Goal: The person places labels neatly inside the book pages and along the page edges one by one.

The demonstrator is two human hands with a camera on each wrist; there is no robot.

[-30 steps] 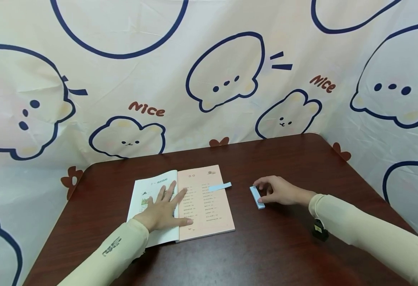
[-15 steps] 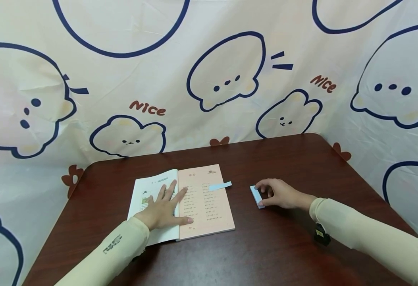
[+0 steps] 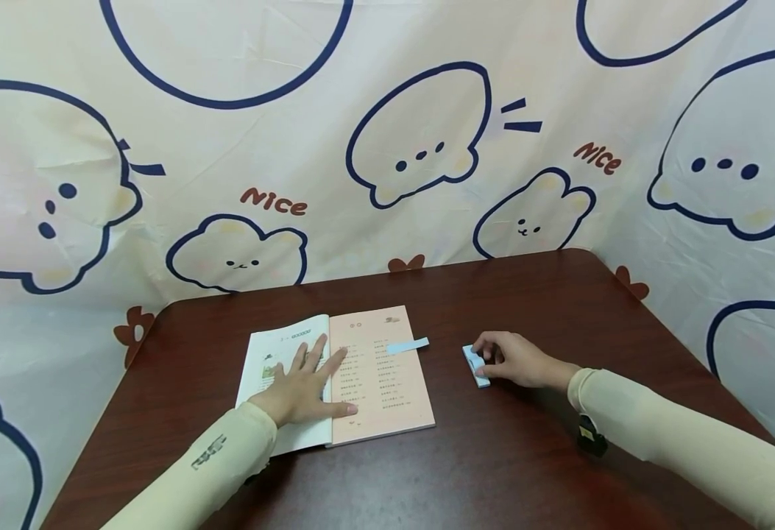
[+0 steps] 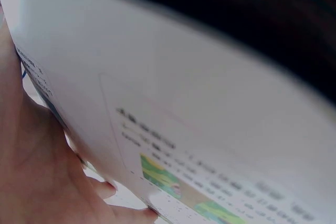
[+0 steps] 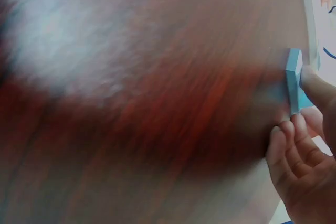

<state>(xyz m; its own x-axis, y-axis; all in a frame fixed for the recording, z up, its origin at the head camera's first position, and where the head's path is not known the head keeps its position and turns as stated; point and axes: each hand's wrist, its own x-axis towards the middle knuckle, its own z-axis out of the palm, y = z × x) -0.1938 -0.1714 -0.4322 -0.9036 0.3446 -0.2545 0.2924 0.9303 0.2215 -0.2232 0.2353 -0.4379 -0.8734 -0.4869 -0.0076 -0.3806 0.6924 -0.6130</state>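
Note:
An open book [image 3: 387, 383] lies on the table, its left page white and its right page pinkish with printed text. My left hand [image 3: 304, 390] rests with spread fingers across the inner fold, and the left wrist view shows the hand [image 4: 47, 166] close against the white page [image 4: 173, 77]. A light-blue sticky note [image 3: 408, 346] sticks out past the right page's edge. To the right of the book lies a small pad of blue sticky notes [image 3: 475, 362]. My right hand [image 3: 516, 359] pinches at the pad's top with thumb and curled fingers; the right wrist view shows the pad [image 5: 294, 80] beside the thumb.
The dark brown table [image 3: 387, 486] has a patterned cloth wall [image 3: 427, 228] along its back and sides. Between the book and the pad runs a strip of bare tabletop.
My right thumb has slid up along the pad toward the fingers, and the pad's top sheet now looks bowed between them. My left hand and the book have stayed put.

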